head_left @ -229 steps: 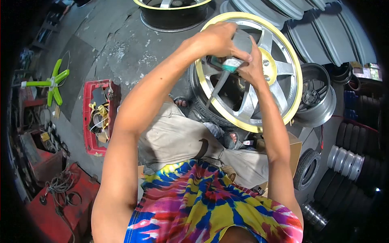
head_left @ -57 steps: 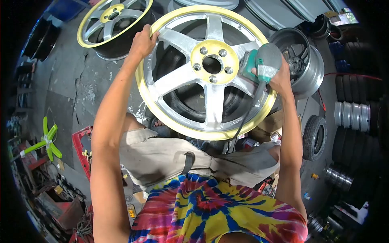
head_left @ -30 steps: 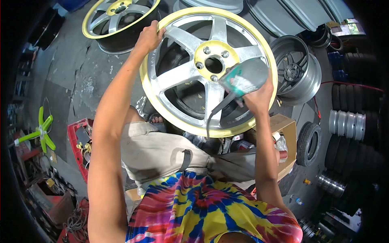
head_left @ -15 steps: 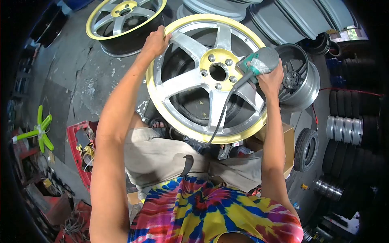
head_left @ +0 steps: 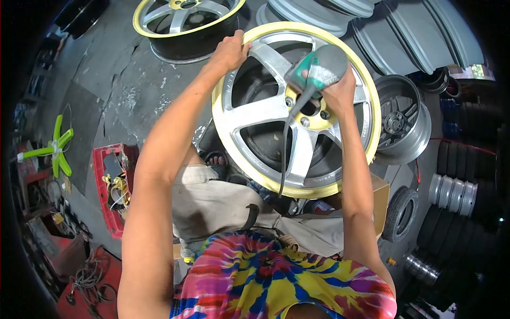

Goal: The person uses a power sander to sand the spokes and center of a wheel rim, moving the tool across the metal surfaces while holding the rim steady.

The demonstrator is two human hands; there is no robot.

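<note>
A silver spoked wheel rim (head_left: 256, 112) with a yellow outer lip and yellow hub lies face up in front of me. My left hand (head_left: 232, 51) has its fingers bent over the upper left edge of the lip. In my right hand (head_left: 341, 93) is a green and grey electric sander (head_left: 322, 69), held over the upper right spokes and part of the hub. Its dark cord (head_left: 285, 151) hangs across the wheel towards my lap. The sander's working face is hidden beneath it.
Another yellow-lipped wheel (head_left: 178, 22) stands behind, on the left. A grey wheel (head_left: 404, 119) is at right, near a small tyre (head_left: 400, 213) and a cardboard box (head_left: 380, 199). Grey rims (head_left: 419, 32) line the back. A red tray (head_left: 109, 212) and a green fan (head_left: 56, 146) are at left.
The sander and my right hand have moved left and up across the wheel, from the right-hand spokes to over the hub's upper side. My left hand stays on the lip; the whole view has shifted.
</note>
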